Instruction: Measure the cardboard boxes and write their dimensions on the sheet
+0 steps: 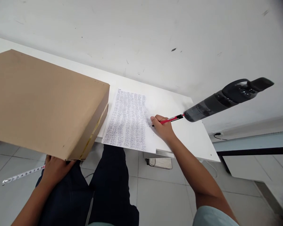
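Observation:
My right hand (163, 128) is closed round a red and black pen (171, 120), its tip down at the right side of a handwritten sheet (129, 122). Dense columns of small dark writing fill most of that paper, which overhangs the front edge of the white table. Low on the left, my left hand (55, 169) is closed by my thigh, just under the near edge of a large cardboard box (47, 100). A tape measure's white blade (23, 174) sticks out leftward from this hand; its case is hidden, and the box covers some fingertips.
A dark, see-through bottle (214, 105) stands on the white table (195, 136) to the right of the pen. The scuffed white wall (141, 40) runs behind the table. Beneath the table edge lies a white, tray-like object (162, 163) on the tiled floor. A black plug (217, 134) shows at the right.

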The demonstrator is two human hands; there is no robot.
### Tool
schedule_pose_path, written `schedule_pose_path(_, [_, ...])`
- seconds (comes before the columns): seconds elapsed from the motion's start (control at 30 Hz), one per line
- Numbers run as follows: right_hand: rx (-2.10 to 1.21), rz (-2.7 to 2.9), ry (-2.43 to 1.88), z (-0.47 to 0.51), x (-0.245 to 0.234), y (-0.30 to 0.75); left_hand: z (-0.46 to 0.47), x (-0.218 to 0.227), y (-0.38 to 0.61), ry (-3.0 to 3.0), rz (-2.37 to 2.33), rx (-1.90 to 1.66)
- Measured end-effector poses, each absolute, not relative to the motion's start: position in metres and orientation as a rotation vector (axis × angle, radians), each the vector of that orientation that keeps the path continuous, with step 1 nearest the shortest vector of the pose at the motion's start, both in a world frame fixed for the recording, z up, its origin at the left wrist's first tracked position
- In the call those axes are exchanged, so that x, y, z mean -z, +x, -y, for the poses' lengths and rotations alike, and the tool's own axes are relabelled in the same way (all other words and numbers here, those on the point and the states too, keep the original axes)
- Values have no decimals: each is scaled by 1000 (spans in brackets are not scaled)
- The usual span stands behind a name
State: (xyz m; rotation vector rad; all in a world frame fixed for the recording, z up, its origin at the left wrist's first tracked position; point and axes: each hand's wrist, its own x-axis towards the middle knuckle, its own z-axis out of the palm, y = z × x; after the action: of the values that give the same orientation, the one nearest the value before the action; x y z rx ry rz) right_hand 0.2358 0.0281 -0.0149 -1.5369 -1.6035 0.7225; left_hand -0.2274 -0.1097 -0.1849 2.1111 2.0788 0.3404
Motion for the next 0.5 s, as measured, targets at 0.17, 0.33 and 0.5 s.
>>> schedule_pose_path(0.17, [-719, 1601, -1533, -27, 14, 235, 109, 183, -225, 2171, -2146, -221])
schedule_pose_path(0.33, [-717, 1575, -1537, -27, 15, 236, 109, 183, -227, 2193, -2140, -173])
schedule_pose_path(0.5, [-713, 1559, -1545, -26, 15, 235, 109, 178, -226, 2193, -2137, -196])
